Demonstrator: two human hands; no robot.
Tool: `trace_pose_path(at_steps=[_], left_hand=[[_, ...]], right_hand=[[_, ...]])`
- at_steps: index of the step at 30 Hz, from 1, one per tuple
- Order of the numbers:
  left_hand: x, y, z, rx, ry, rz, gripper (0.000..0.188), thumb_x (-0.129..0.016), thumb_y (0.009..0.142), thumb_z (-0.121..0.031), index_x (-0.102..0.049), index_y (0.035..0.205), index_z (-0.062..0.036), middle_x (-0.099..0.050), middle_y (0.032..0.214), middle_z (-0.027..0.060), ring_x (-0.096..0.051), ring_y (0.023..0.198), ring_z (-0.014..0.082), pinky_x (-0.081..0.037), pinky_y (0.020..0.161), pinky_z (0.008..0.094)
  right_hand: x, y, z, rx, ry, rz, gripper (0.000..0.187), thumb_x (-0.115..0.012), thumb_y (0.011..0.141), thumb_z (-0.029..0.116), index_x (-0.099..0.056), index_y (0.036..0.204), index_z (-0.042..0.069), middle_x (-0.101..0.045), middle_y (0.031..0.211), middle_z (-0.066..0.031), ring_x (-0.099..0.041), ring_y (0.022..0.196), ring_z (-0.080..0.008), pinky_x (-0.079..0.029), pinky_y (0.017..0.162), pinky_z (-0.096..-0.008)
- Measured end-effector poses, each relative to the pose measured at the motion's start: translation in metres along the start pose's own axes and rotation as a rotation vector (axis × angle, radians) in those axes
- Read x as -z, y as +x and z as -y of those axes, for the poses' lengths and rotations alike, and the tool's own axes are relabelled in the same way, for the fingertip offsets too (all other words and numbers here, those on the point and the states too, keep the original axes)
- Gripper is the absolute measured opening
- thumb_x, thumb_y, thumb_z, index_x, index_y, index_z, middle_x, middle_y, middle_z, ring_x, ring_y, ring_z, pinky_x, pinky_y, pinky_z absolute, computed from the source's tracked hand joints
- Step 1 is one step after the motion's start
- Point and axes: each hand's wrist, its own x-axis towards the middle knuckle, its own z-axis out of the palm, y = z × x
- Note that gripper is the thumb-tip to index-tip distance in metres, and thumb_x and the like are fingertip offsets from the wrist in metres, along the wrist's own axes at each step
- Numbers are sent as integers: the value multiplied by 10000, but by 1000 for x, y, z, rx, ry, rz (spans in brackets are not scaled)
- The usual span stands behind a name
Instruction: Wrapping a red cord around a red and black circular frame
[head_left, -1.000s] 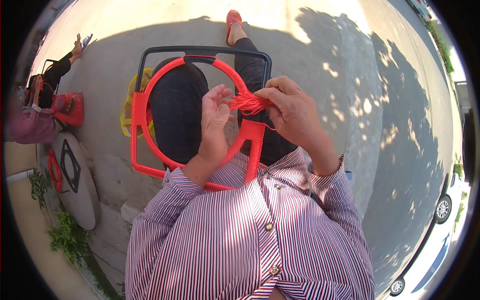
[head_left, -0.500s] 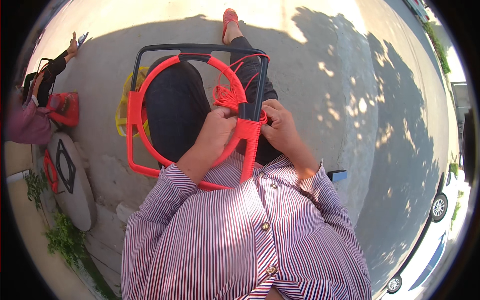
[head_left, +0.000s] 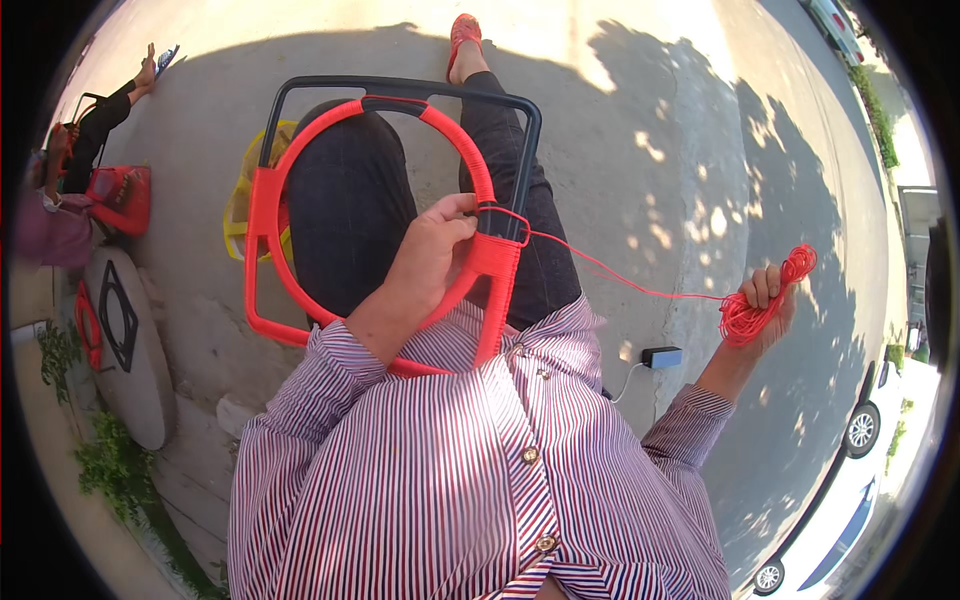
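Across my lap rests a black frame [head_left: 330,84] with a rounded-corner outline and a ring [head_left: 468,152] inside it. Red cord is wound tightly round much of both. My left hand [head_left: 425,250] grips the ring beside its black joint with the frame's right side; its fingertips are partly hidden. Out to the right, my right hand [head_left: 764,287] is closed round a looped bundle of red cord [head_left: 745,322]. A single taut strand [head_left: 610,273] runs from the bundle to a loop round the frame's right bar, just above the wound part.
A yellow bag or basket [head_left: 238,212] lies left of my knee. Further left, a round slab [head_left: 150,400] carries another black frame [head_left: 121,315] and a red piece [head_left: 88,325]. A person [head_left: 100,130] sits beyond, near a red bag [head_left: 128,200]. A small box [head_left: 662,357] is on the right.
My right hand has pulled away from the frame, far out to the right, carrying the cord bundle and drawing the strand tight. My left hand stays at the ring.
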Motion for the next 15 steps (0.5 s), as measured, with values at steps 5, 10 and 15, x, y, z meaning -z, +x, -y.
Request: trace_pose_path(at_steps=[5, 10, 15], left_hand=[[2, 1, 0, 32, 45, 59, 213, -452, 897, 32, -565, 1076, 15, -649, 966, 102, -656, 853, 145, -551, 815, 285], [3, -5, 8, -36, 207, 39, 161, -528, 892, 39, -566, 1047, 21, -653, 923, 86, -656, 813, 127, -554, 775, 248], [2, -3, 6, -2, 233, 4, 117, -564, 901, 18, -570, 1017, 28, -655, 910, 87, -661, 805, 128, -558, 746, 237]], right_hand=[[-46, -11, -88, -154, -383, -303, 153, -499, 949, 70, -487, 1085, 2, -519, 860, -50, -447, 619, -84, -360, 470, -220], [-95, -36, -179, -637, -705, 196, 190, -536, 913, 27, -496, 1098, 7, -534, 793, -28, -464, 526, -74, -364, 463, -207], [-94, -20, -142, -598, -445, 122, 244, -533, 830, -41, -504, 1063, 24, -436, 656, 32, -339, 452, -26, -258, 399, -207]])
